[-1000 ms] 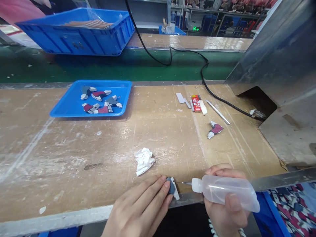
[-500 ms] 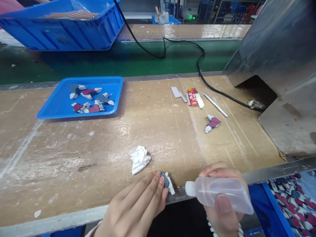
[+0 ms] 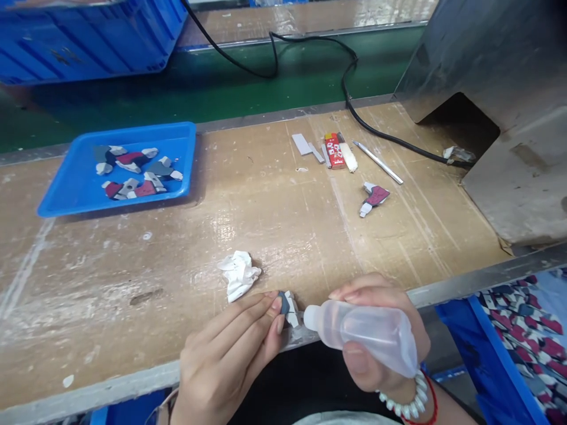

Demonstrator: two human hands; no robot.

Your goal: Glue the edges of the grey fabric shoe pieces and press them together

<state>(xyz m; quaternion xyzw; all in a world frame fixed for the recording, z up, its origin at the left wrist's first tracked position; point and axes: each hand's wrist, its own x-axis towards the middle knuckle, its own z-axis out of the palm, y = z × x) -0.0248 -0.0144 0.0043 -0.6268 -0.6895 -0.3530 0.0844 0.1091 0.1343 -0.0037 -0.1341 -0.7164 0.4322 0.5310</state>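
My left hand (image 3: 234, 342) is closed on a small grey-and-white piece (image 3: 290, 309), its fingertips pinching the grey part near the table's front edge. The white side of the piece faces right. In my right hand (image 3: 381, 330) lies a translucent squeeze bottle (image 3: 358, 330), held almost level. Its nozzle points left and meets or nearly meets the white part; whether they touch I cannot tell. A crumpled white tissue (image 3: 240, 275) rests just beyond my left fingers.
A blue tray (image 3: 177, 192) with several similar pieces stands at the left. Further right lie a maroon-and-white piece (image 3: 374, 196), a red lighter (image 3: 333, 151) and a silver pen-like tool (image 3: 378, 162). A metal housing (image 3: 509, 147) borders the right; below it, a blue bin (image 3: 491, 354) holds many pieces.
My right hand has brought the squeeze bottle leftward, its nozzle now at the small piece. The left hand keeps its hold, with the piece turned slightly. The whole view has shifted.
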